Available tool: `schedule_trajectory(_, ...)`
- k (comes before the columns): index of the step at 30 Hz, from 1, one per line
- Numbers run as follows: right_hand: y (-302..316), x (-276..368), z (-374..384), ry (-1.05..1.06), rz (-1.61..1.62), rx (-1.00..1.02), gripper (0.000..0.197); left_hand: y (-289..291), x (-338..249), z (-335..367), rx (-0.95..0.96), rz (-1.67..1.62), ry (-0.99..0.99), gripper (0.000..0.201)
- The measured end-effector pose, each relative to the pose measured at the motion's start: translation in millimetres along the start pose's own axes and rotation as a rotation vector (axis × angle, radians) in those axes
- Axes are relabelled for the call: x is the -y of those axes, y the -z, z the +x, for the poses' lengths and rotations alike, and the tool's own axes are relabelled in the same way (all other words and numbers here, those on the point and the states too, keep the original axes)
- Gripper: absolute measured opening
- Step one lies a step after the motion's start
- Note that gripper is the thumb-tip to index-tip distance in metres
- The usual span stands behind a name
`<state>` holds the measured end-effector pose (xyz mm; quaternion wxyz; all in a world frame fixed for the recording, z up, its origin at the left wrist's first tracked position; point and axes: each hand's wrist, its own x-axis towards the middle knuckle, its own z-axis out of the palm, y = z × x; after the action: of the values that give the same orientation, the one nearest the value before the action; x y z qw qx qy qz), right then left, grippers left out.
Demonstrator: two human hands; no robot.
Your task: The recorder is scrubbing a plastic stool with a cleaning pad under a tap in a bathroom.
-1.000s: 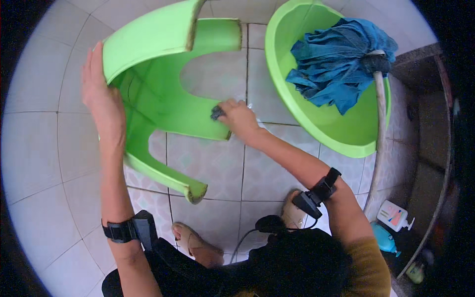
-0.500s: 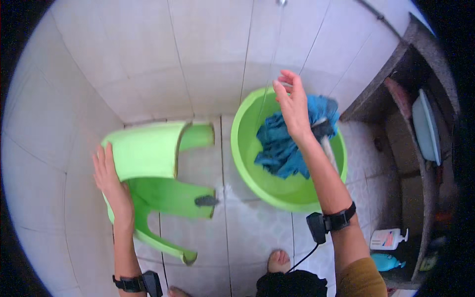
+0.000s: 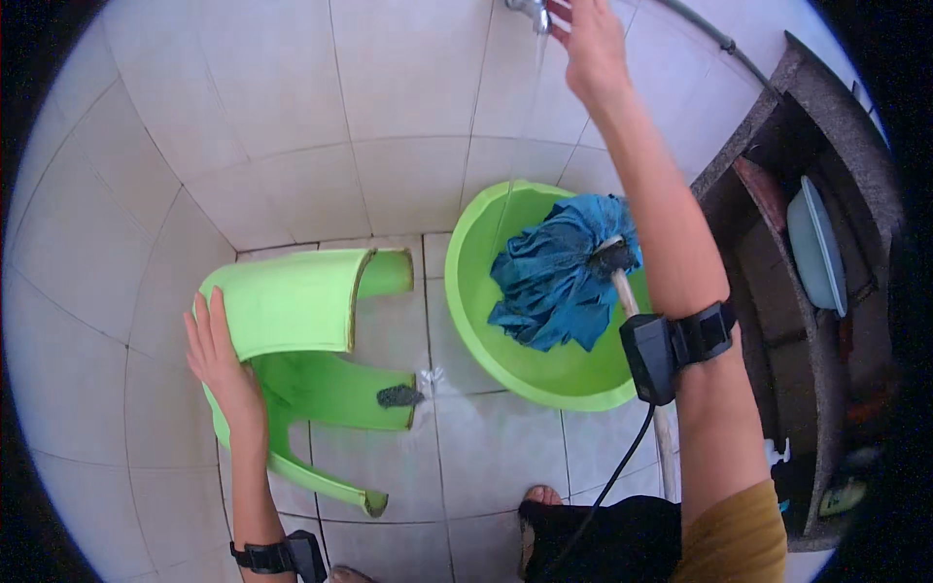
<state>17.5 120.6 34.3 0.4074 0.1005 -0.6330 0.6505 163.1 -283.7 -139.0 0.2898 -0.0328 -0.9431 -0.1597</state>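
Landmark: the green basin (image 3: 486,330) on the tiled floor.

Far left of the basin, the left hand (image 3: 219,355) lies flat on the green plastic chair (image 3: 292,306), fingers spread and together with the palm pressed on its outer edge; not clamped round anything, just bracing. The chair lies tipped on its side, seat face turned toward the basin, legs pointing down-frame toward the person; likely held that way so the underside and seat are exposed and it does not rock. A small dark scrubber (image 3: 398,395) sits on the chair's lower edge, on the side nearest the basin, apart from both hands, parked within reach. Wet patch on the tiles just beside it.

In the basin: a blue mop head (image 3: 559,282) heaped against the right wall, its pale handle (image 3: 632,301) running out over the rim toward the person. Thin stream of water falls into the basin from above.

Above the basin, on the wall, the right hand (image 3: 588,44) is up at the metal tap (image 3: 530,12); fingers near or on it, cannot tell if they close round the knob since it is cut by the frame edge. Arm crosses over the basin's right side to get there.

Right of the basin, a dark stone shelf (image 3: 768,146) holds a pale blue bowl (image 3: 816,248).
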Motion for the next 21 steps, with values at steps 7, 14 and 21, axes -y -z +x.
schedule_trajectory(7, 8.0, -0.6, 9.6, -0.026, -0.002, 0.066, 0.042, -3.2, -0.5, -3.3, -0.038, -0.018, -0.034, 0.066)
schedule_trajectory(14, 47.4, -97.1, -19.3, -0.311, 0.269, 0.025, 0.042, 8.4, 19.3, -7.8, -0.077, 0.030, -0.057, 0.067)
schedule_trajectory(21, 48.5, -106.3, -91.2, -1.135, 0.625, -0.324, 0.027, -10.6, 27.9, -11.3, -0.087, 0.081, -0.046, 0.071)
